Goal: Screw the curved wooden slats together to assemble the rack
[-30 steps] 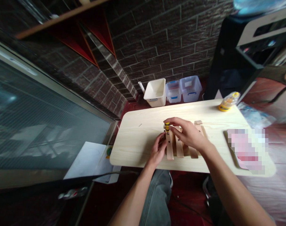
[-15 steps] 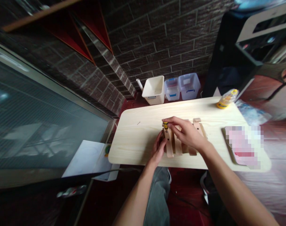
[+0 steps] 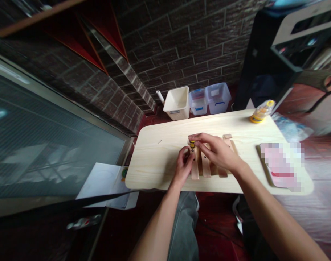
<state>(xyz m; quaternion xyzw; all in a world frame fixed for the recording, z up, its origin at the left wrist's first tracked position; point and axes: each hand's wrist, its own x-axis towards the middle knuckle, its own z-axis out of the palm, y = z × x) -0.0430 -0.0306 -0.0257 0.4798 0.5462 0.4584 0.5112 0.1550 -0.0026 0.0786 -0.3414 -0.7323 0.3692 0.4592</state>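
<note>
On the table, a small wooden slatted frame (image 3: 206,169) lies with several pale slats side by side and dark screw holes in them. My right hand (image 3: 218,152) reaches over it from the right, fingers closed round the short yellow-and-black handle of a screwdriver (image 3: 192,144). The screwdriver stands upright over the upper end of the leftmost slat; its tip is too small to make out. My left hand (image 3: 183,167) grips the frame's left side, thumb against that slat and fingers curled near its upper end.
A thin screw-like piece (image 3: 160,141) lies left on the pale table (image 3: 149,159). A clear bottle with yellow ends (image 3: 260,113) stands at the far right corner, a pink blurred tray (image 3: 278,166) nearer. Bins (image 3: 179,103) sit on the floor by the brick wall.
My left hand has shifted slightly up along the leftmost slat, fingers closer to the screwdriver. My right hand keeps its hold on the handle. The whole view has moved slightly.
</note>
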